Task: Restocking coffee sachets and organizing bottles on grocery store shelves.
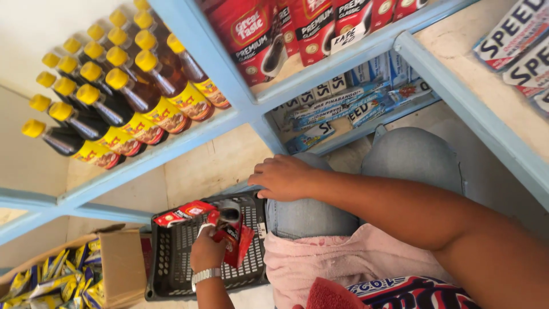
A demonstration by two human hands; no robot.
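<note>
Above you, the pale blue shelf frame holds rows of dark sauce bottles with yellow caps and yellow-and-red labels, lying tilted in the view, caps toward the upper left. To their right, in the next compartment up, stand red pouches with a cup pictured on the front. Below those, a lower compartment is packed with blue-and-white bars or packs, stacked flat. At the far right edge more white packs with dark lettering sit on a shelf. Bottom left, an open cardboard box is full of small yellow-and-blue sachets.

Your left hand, with a silver watch at the wrist, is raised over the black plastic basket on the floor, fingers closed around a strip of red sachets. The strip's long axis runs from upper left, where one end sticks out nearly level toward the box side, down to the lower right, where the rest hangs folded beside your palm over the basket's mesh.

Your right hand lies palm down on your knee in grey jeans, fingers loosely curled and resting, gripping nothing, just touching the basket's far rim. The forearm stretches back to the lower right across your lap, above a pink cloth
</note>
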